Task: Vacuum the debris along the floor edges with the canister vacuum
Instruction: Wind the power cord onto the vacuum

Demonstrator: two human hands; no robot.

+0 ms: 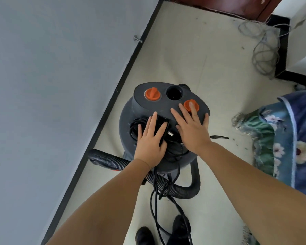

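Pale matte flooring (193, 55) is running beside a grey wall with black skirting (125, 71). Standing at centre, the round dark-grey plastic canister vacuum (148, 105) is showing two orange knobs; no lettering is legible. Its ribbed black hose (117, 162) is curving at 7 o'clock. Left hand (151, 138) and right hand (193, 129) are lying flat-fingered on its lid, gripping nothing.
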